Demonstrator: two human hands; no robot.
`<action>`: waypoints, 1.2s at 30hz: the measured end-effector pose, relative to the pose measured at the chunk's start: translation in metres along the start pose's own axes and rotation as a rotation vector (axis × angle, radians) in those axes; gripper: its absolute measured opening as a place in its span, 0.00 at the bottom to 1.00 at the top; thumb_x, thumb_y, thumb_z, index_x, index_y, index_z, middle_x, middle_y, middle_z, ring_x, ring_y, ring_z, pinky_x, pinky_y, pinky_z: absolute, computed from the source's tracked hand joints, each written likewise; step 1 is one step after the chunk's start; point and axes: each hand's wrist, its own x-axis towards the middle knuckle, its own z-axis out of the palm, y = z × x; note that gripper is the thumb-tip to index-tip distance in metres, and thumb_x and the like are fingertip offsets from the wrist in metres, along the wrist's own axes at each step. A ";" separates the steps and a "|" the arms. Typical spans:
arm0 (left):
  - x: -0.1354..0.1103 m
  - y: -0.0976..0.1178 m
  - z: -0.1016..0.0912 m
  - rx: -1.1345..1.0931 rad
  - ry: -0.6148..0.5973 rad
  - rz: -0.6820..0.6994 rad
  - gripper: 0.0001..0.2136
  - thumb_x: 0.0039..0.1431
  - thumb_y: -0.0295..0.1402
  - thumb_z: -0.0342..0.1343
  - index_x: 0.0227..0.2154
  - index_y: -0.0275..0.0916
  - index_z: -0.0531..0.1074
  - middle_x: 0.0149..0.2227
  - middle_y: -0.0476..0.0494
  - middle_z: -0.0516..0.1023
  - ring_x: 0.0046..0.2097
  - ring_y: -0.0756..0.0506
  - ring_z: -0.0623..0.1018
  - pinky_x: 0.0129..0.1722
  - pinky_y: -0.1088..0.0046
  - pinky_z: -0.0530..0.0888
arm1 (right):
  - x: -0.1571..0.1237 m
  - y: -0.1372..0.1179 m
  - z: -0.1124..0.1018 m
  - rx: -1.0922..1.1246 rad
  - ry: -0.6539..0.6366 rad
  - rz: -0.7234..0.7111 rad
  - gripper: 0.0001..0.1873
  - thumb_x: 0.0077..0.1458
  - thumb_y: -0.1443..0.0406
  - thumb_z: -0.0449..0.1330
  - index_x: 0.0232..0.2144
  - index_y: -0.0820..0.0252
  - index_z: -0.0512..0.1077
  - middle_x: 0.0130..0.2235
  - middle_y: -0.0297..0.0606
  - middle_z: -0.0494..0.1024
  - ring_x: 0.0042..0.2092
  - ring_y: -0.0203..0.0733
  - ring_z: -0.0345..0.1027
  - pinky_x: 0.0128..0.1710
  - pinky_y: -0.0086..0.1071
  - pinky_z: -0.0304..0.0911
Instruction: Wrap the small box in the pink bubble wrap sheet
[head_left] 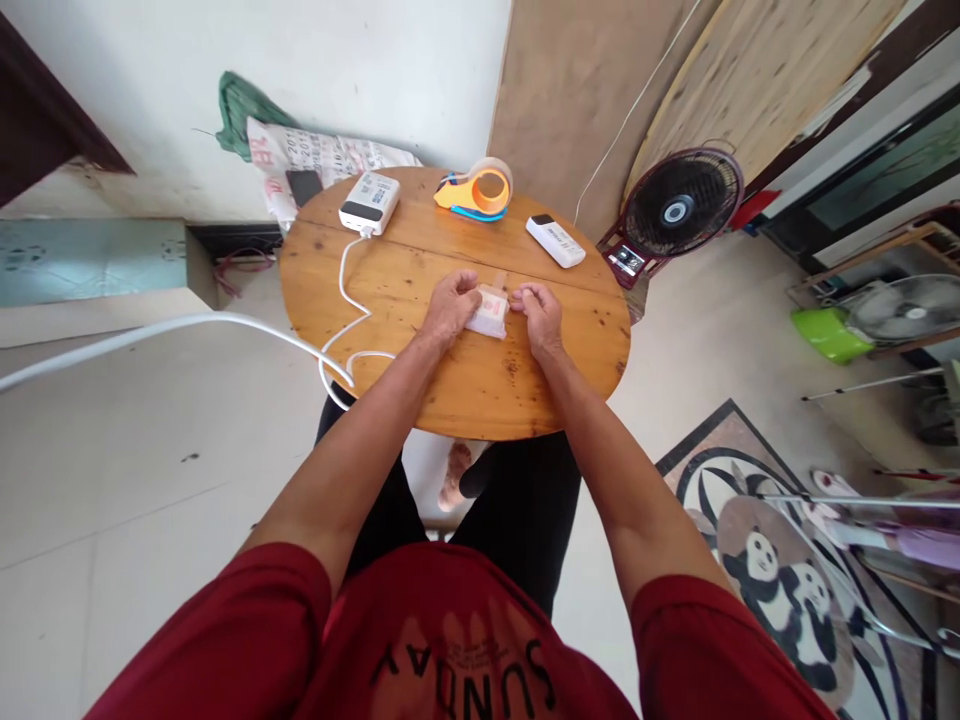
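A small white packet (488, 315) with red print lies on the round wooden table in front of me. A short strip of clear tape (499, 280) sticks out from its far edge. At the packet's left side my left hand (452, 303) is curled, its thumb against the packet and the fingers closed. My right hand (538, 312) is beside the right end, fingers bent together; whether they pinch anything is too small to make out. An orange and blue tape dispenser (480, 190) with a roll of tape rests farther back on the table.
A white power bank (370, 203) with a white cable (345, 270) sits at the table's (480, 400) back left. Another white device (555, 241) lies at the right. A black fan (675, 205) stands beyond the right edge; a printed sack (337, 152) leans by the wall.
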 end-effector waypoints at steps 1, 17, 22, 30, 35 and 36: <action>-0.001 0.001 0.000 -0.004 0.000 -0.002 0.18 0.40 0.23 0.52 0.39 0.33 0.70 0.38 0.44 0.74 0.40 0.46 0.74 0.44 0.66 0.72 | -0.001 -0.001 0.000 0.007 0.004 0.002 0.13 0.53 0.57 0.54 0.35 0.59 0.69 0.35 0.36 0.77 0.32 0.36 0.72 0.40 0.33 0.65; -0.006 0.002 0.000 -0.014 0.024 -0.029 0.21 0.39 0.25 0.53 0.41 0.36 0.70 0.43 0.41 0.75 0.44 0.43 0.75 0.45 0.66 0.72 | 0.002 -0.024 -0.008 0.152 -0.150 0.115 0.21 0.44 0.60 0.63 0.42 0.59 0.71 0.44 0.40 0.78 0.43 0.42 0.71 0.46 0.38 0.66; -0.010 0.007 0.002 -0.043 0.040 -0.039 0.21 0.38 0.25 0.54 0.41 0.36 0.70 0.43 0.42 0.75 0.43 0.44 0.75 0.44 0.67 0.72 | 0.031 -0.031 -0.004 0.014 -0.262 0.190 0.20 0.41 0.61 0.65 0.39 0.60 0.73 0.33 0.36 0.80 0.33 0.39 0.71 0.33 0.32 0.67; -0.012 0.012 0.003 -0.081 0.053 -0.082 0.21 0.37 0.27 0.55 0.40 0.37 0.70 0.42 0.43 0.74 0.42 0.45 0.74 0.43 0.67 0.72 | 0.042 -0.026 0.004 0.026 -0.456 0.112 0.14 0.42 0.62 0.65 0.34 0.61 0.74 0.27 0.31 0.76 0.29 0.36 0.68 0.31 0.30 0.64; -0.014 0.013 0.002 -0.077 0.050 -0.091 0.20 0.36 0.29 0.57 0.39 0.37 0.70 0.40 0.44 0.74 0.41 0.45 0.74 0.43 0.68 0.72 | 0.039 -0.016 0.005 0.043 -0.553 0.050 0.13 0.43 0.62 0.64 0.34 0.61 0.74 0.27 0.31 0.77 0.29 0.38 0.69 0.30 0.31 0.64; -0.014 0.013 0.002 -0.074 0.044 -0.091 0.20 0.36 0.29 0.57 0.38 0.37 0.71 0.40 0.44 0.74 0.41 0.45 0.74 0.42 0.68 0.72 | 0.039 -0.014 0.006 0.036 -0.534 0.039 0.13 0.43 0.63 0.64 0.35 0.60 0.74 0.27 0.32 0.77 0.29 0.38 0.70 0.30 0.31 0.64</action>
